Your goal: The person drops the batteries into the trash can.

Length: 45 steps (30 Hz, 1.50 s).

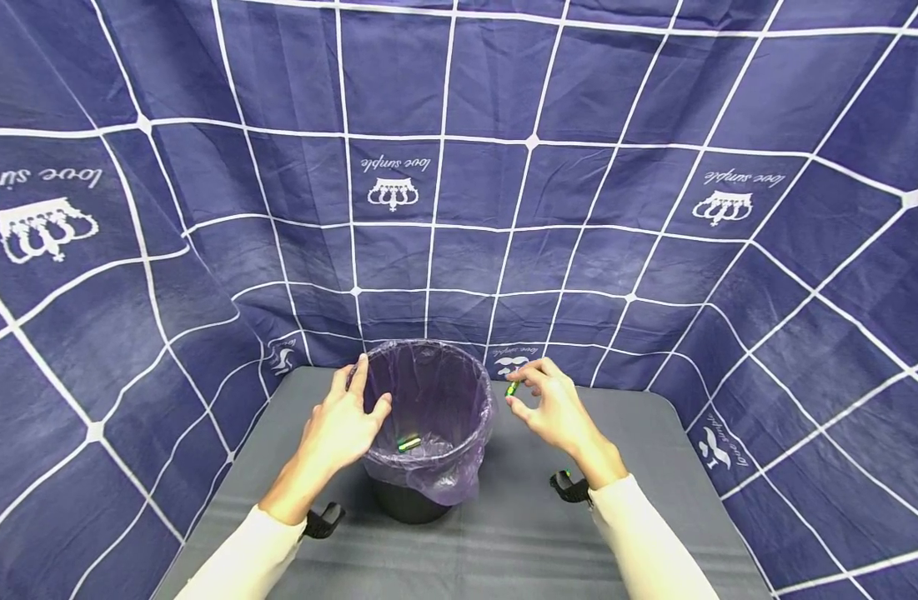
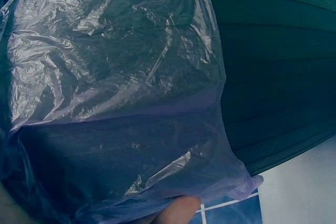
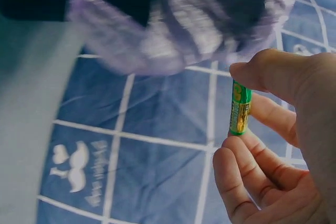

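to the far left of the bin hangs the blue cloth [image 1: 46,333], gridded in white, which also runs behind the bin and round to its right. the grey table [image 1: 267,450] lies under the bin and out to either side. left of the bin comes a white sleeve, a black mount [image 1: 324,521] at its cuff.

the left hand [image 1: 342,427] is at the bin's left rim, index finger fairly straight against the rim, thumb spread apart from it over the opening. the bin [image 1: 412,505] stands upright, dark and ribbed. a thin purple bag [image 1: 454,482] lines it and folds over its rim, hanging partway down the outside. inside the bin a green and gold battery [image 1: 409,444] lies on its side, seen just above the near rim.

right of the bin, beside the rim but apart from it, a second battery [image 3: 240,109] is pinched endwise between the thumb and fingers of the right hand [image 1: 554,408]. nearer than that hand, right of the bin, is another black mount [image 1: 570,487].
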Each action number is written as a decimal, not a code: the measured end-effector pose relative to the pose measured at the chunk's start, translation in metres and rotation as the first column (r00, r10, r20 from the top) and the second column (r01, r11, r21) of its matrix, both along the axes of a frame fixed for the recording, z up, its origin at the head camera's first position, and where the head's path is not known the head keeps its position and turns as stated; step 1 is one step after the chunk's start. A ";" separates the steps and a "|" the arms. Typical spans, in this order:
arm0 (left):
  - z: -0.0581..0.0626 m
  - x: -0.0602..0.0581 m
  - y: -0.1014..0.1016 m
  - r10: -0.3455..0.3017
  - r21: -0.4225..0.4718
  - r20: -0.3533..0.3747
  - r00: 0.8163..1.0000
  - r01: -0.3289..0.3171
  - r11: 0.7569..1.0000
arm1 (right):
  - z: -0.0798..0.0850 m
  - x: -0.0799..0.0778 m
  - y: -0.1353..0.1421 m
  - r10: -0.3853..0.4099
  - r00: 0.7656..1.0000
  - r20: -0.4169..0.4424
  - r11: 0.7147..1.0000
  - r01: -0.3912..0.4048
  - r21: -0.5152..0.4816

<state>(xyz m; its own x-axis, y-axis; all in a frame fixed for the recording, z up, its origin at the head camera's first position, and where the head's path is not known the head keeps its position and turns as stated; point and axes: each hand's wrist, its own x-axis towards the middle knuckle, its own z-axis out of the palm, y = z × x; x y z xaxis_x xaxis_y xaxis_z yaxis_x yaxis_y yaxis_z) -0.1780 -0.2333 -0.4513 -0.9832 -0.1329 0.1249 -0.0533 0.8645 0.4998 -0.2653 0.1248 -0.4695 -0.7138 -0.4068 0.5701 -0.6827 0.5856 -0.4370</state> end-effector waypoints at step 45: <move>0.001 0.001 0.000 0.007 -0.004 0.019 1.000 -0.007 1.000 | 0.100 -0.024 -0.115 0.268 0.961 0.070 0.958 -0.274 0.084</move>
<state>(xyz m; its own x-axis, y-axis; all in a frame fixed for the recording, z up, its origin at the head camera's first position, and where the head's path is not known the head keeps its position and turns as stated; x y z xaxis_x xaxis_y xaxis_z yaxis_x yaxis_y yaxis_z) -0.1766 -0.2330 -0.4500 -0.9845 -0.1390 0.1072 -0.0683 0.8660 0.4954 -0.2895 0.0102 -0.3692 -0.6001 -0.6381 0.4824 -0.7966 0.4215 -0.4334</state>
